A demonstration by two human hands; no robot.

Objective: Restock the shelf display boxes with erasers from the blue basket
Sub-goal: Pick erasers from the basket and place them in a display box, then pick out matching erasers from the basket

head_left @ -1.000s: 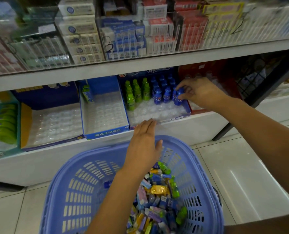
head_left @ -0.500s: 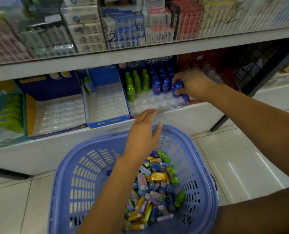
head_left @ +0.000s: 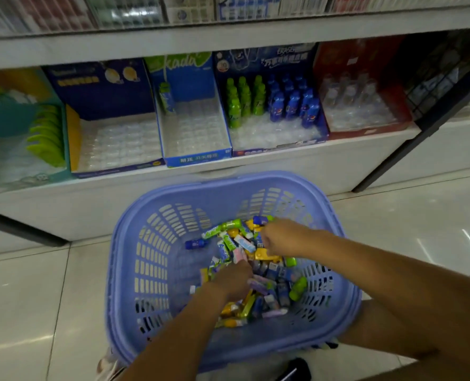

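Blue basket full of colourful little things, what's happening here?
A person is restocking a shop shelf. Both hands, the left hand and the right hand, are down in the blue slotted plastic basket, among the pile of small colourful erasers; whether either grips one is unclear. On the shelf, the dark blue cardboard display box holds some green and blue bottle-shaped erasers, with empty slots in front.

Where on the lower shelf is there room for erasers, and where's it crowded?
Bare: the yellow-sided navy cardboard box, the narrow blue box beside it except one green bottle eraser, and the tray front before the green and blue bottle erasers. Crowded: that box's back.
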